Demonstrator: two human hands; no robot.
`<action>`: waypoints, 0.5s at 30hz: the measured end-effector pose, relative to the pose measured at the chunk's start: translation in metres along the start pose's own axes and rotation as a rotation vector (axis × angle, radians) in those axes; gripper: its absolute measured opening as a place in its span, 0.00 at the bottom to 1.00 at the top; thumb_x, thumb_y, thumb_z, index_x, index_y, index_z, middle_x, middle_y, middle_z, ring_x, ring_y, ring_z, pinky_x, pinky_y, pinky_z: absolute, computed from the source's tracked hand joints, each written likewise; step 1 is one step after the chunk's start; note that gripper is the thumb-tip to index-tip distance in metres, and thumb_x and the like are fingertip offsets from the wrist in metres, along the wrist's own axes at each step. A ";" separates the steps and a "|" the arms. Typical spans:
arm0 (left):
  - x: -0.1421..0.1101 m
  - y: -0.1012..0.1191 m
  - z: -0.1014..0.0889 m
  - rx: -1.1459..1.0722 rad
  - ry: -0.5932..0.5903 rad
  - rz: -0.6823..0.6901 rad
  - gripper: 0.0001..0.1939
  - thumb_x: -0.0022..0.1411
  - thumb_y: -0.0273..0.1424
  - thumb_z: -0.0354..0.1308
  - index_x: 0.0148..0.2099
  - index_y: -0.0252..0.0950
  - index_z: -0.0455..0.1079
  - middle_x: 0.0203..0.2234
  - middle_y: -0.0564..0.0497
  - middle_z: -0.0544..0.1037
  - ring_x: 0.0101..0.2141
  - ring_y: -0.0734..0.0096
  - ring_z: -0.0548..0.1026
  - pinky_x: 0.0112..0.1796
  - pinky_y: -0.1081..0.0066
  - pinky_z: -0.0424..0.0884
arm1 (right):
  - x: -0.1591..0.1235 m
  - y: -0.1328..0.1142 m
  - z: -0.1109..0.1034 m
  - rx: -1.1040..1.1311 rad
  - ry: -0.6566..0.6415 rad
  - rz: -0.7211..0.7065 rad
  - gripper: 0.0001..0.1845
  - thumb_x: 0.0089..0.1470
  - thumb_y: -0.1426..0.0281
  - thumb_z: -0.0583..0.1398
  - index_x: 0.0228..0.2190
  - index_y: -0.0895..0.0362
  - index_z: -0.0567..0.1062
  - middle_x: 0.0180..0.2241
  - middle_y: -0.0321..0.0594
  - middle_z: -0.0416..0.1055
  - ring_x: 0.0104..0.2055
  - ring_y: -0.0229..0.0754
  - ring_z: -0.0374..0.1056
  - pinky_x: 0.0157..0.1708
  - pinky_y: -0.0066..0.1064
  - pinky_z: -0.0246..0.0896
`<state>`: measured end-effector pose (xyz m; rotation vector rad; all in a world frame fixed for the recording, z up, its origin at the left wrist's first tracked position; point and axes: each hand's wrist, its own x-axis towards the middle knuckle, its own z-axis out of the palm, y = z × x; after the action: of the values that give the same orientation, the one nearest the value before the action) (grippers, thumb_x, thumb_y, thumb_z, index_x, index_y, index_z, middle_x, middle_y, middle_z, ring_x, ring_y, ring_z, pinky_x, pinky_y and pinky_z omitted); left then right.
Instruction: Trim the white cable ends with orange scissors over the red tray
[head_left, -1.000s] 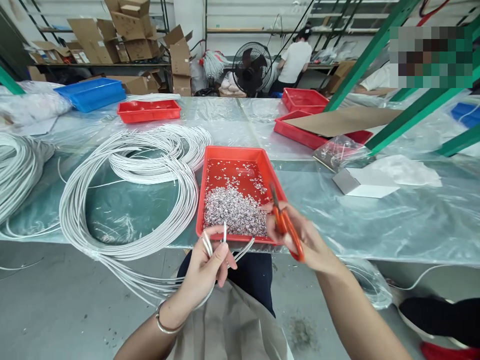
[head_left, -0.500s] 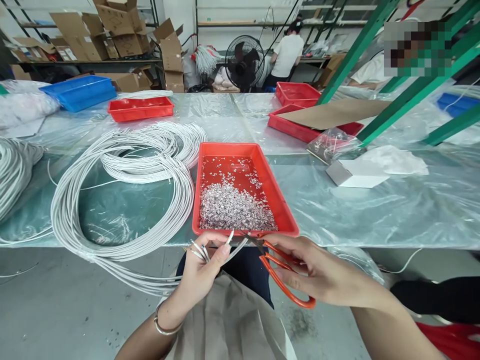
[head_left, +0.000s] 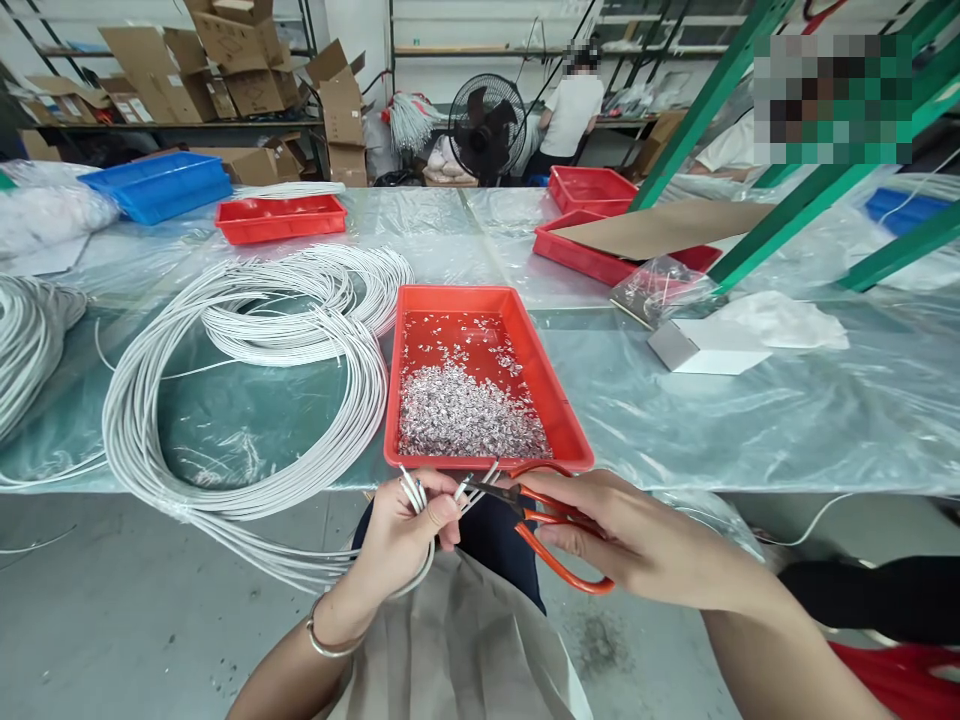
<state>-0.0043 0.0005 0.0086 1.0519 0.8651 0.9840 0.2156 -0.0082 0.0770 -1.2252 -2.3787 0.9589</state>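
Our left grip (head_left: 409, 528) pinches thin white cable ends (head_left: 410, 492) near the red rectangular plastic tray (head_left: 553, 382); our right grip (head_left: 622, 540) holds orange-handled metal scissors (head_left: 518, 499) at one tip. Heaped silvery clippings (head_left: 469, 415) suggest much cutting done; what remains, we cannot tell.

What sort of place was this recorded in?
Likely a factory workshop: coiled white cables lie on a plastic-covered workbench, beside a red tray of small silvery bits, with cardboard boxes stacked behind.
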 end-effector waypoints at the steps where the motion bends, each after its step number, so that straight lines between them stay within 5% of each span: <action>1: 0.000 0.000 -0.001 -0.060 -0.060 -0.025 0.19 0.52 0.44 0.61 0.27 0.32 0.67 0.14 0.54 0.68 0.14 0.77 0.65 0.18 0.76 0.59 | 0.000 0.001 0.001 -0.010 -0.007 -0.005 0.14 0.58 0.69 0.53 0.46 0.52 0.70 0.35 0.42 0.74 0.35 0.45 0.67 0.33 0.32 0.60; 6: 0.000 0.000 -0.004 -0.332 -0.283 -0.194 0.20 0.54 0.41 0.61 0.22 0.32 0.61 0.15 0.57 0.62 0.10 0.83 0.60 0.13 0.78 0.52 | 0.004 0.010 0.006 -0.035 0.051 -0.027 0.16 0.57 0.67 0.55 0.47 0.54 0.69 0.36 0.43 0.73 0.37 0.45 0.68 0.35 0.31 0.60; 11: -0.001 0.003 0.004 -0.295 -0.194 -0.130 0.17 0.56 0.40 0.60 0.25 0.31 0.65 0.15 0.57 0.64 0.11 0.82 0.63 0.14 0.79 0.55 | 0.016 0.010 0.023 0.206 0.270 0.027 0.08 0.52 0.66 0.60 0.26 0.57 0.71 0.19 0.32 0.60 0.20 0.34 0.54 0.19 0.26 0.50; 15: -0.001 0.000 0.011 -0.118 -0.070 0.008 0.18 0.55 0.43 0.59 0.27 0.31 0.68 0.13 0.55 0.69 0.13 0.78 0.67 0.17 0.77 0.62 | 0.030 -0.001 0.054 0.475 0.607 0.057 0.09 0.46 0.65 0.65 0.26 0.57 0.72 0.16 0.28 0.54 0.17 0.32 0.49 0.17 0.25 0.48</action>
<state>0.0055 -0.0031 0.0113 0.9839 0.7366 0.9876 0.1688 -0.0070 0.0369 -1.1803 -1.5502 0.9265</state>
